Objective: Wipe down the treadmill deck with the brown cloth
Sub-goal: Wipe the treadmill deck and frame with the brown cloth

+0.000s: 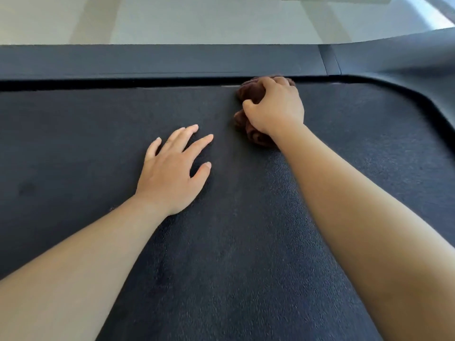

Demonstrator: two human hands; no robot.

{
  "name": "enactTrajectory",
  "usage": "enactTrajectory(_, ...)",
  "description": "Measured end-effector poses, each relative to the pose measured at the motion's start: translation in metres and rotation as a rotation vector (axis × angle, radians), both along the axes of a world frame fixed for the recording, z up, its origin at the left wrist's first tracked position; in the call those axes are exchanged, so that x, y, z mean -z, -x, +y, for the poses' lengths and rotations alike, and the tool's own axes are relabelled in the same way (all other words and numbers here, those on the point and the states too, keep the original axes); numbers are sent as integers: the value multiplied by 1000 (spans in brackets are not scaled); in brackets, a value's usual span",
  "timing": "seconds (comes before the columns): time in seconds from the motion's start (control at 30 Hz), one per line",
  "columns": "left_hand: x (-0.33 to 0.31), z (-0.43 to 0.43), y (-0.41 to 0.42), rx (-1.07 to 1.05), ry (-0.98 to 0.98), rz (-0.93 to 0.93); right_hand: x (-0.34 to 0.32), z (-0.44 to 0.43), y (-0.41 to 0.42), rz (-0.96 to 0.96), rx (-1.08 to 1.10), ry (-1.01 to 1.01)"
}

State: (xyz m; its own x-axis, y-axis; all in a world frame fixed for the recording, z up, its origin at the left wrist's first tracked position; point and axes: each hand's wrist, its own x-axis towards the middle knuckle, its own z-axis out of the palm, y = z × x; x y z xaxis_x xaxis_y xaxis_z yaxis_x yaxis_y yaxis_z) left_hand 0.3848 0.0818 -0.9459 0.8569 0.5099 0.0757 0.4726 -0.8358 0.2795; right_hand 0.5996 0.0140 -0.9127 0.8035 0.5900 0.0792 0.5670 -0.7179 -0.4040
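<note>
Brown cloth (247,124): dark brown, crumpled into a wad with rolled folds, on the black textured treadmill deck (221,242) near its 12 o'clock edge. Right hand (275,107) grips it, fingers curled. Left hand (172,168) lies flat, fingers spread, at the cloth's 8 o'clock.

Cloth (248,129) sits on the treadmill deck (98,134) up by the far edge, under the right hand (273,107); left hand (172,173) lies flat on the deck, nearer and to its left.
</note>
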Motion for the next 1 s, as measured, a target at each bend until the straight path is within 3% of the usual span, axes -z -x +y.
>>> enactTrajectory(0.17,3,3,0,8,4,-18,1,-51,36,-13,-66,11)
enactTrajectory(0.47,-7,-11,16,83,-13,71,6,-148,182,-40,-65,-28)
enactTrajectory(0.73,-16,-76,158,125,48,141,-3,-218,298,34,-140,-29)
enactTrajectory(1.0,-12,-113,252,82,46,70,-3,-232,345,0,-155,-3)
